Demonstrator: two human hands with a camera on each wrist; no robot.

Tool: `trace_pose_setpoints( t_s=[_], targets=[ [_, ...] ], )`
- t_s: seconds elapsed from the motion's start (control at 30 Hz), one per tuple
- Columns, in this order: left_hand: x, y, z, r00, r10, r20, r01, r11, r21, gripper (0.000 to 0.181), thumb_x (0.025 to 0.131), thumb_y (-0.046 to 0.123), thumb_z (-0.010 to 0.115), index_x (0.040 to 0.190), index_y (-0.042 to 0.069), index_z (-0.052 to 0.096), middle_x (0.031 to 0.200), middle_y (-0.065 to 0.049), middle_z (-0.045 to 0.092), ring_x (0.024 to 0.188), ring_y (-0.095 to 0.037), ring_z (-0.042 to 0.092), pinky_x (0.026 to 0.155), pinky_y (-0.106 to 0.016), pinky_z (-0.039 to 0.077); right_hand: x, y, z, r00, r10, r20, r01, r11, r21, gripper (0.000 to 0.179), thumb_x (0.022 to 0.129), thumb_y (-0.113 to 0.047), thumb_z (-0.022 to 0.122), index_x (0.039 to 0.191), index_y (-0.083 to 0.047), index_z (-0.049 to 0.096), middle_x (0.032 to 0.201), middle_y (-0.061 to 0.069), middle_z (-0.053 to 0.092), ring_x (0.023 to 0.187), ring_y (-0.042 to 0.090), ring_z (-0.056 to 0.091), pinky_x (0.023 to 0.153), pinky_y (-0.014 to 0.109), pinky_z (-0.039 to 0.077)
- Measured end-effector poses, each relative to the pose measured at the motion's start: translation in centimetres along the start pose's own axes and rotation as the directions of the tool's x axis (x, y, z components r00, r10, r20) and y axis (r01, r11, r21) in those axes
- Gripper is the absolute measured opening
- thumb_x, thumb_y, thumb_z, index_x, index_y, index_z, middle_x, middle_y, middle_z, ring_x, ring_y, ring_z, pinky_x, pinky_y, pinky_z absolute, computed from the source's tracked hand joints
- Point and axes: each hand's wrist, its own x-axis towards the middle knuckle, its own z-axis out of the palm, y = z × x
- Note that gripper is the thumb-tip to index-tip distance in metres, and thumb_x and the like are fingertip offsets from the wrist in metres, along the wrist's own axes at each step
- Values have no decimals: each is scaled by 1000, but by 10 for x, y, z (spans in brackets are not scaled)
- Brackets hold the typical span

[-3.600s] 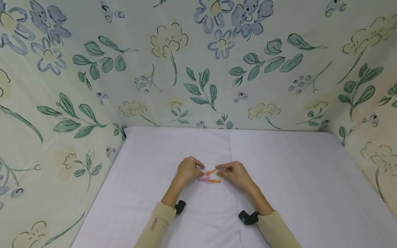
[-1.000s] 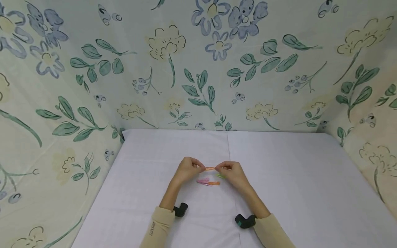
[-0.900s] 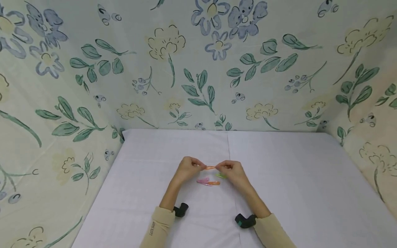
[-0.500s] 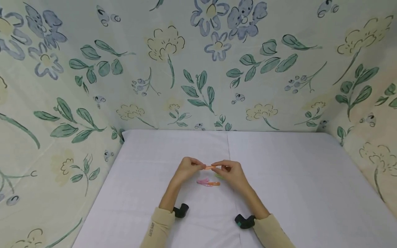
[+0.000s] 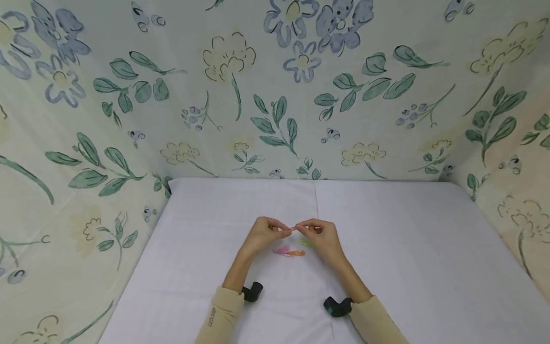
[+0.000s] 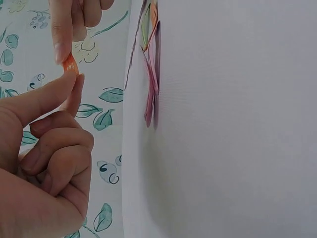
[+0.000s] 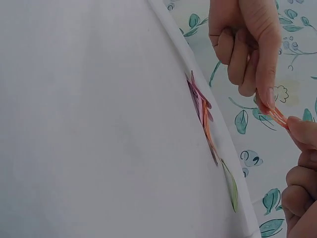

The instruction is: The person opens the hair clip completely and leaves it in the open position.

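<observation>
A cream fabric backdrop printed with blue flowers and green leaves point(image 5: 283, 119) rises behind and at both sides of a table covered in smooth white cloth point(image 5: 386, 248). Over the near part of the table reach two beige sleeves point(image 5: 375, 317), the left one lettered. The person's left hand point(image 5: 265, 236) and right hand point(image 5: 323, 239) are raised above the middle of the table, facing each other with fingertips close together. Small black devices point(image 5: 337, 307) sit at both wrists, over the near part of the table. On the middle of the table lie a bundle of thin pink band-like strands point(image 5: 281, 250) and, touching its right end, a slim orange strand bundle point(image 5: 297, 253); a narrow lime-green loop point(image 5: 305, 243) lies just beyond, beside the right hand. A thin orange loop point(image 6: 71, 66) is held clear of the table between the hands: each pinches one end, thumb and forefinger brought together on it, and the left hand's other fingers are folded into the palm.
</observation>
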Motion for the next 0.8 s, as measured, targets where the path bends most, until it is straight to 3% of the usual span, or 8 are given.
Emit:
trace_pose_setpoints(
  t_s=[0.13, 0.23, 0.33, 0.47, 0.57, 0.8],
  targets=[
    [0, 1, 0, 1000, 6, -18, -6, 1000, 0, 13, 91, 20, 80, 89, 7, 81, 80, -11, 73, 64, -10, 48, 59, -23, 39, 0, -2, 0, 1000, -25, 2, 25, 1000, 1, 12, 91, -9, 79, 99, 0, 80, 72, 8, 58, 59, 1, 37, 54, 16, 31],
    [-1, 1, -3, 1000, -3, -26, 3, 1000, -7, 15, 93, 20, 77, 92, 5, 81, 93, -14, 77, 76, -12, 60, 67, -25, 45, -1, 0, -2, 993, -116, -6, 116, 993, -12, 14, 89, -3, 79, 102, 1, 80, 65, 6, 46, 58, 2, 33, 54, 17, 29],
    [-2, 2, -6, 1000, -4, -23, 3, 1000, -7, 16, 96, 18, 73, 95, 4, 80, 98, -14, 78, 86, -15, 66, 75, -26, 49, -1, 1, -3, 973, -232, -13, 232, 972, -29, 19, 85, 5, 80, 104, 3, 80, 61, 6, 39, 58, 3, 31, 53, 19, 26],
    [-3, 4, -10, 1000, -15, -4, 16, 1000, 5, 17, 97, 18, 72, 97, 2, 80, 99, -12, 77, 89, -15, 65, 78, -27, 49, 7, 23, -4, 944, -329, 17, 329, 943, -43, 19, 84, 2, 81, 103, -2, 82, 61, 3, 41, 59, 3, 32, 52, 20, 27],
    [-3, 3, -12, 999, -40, 9, 39, 999, 12, 20, 97, 21, 72, 98, 3, 79, 99, -9, 75, 91, -16, 62, 79, -27, 48, 11, 38, -3, 931, -364, 35, 365, 930, -44, 16, 84, -2, 82, 100, -6, 83, 62, 1, 43, 59, 3, 34, 51, 20, 29],
    [-1, -2, -12, 999, -31, 29, 30, 999, 20, 19, 99, 24, 71, 100, 7, 81, 104, -6, 78, 100, -16, 66, 91, -34, 53, 8, 38, 0, 921, -389, 10, 389, 920, -52, 13, 80, 6, 82, 92, -1, 83, 61, 5, 47, 58, 3, 34, 51, 18, 29]
  ],
)
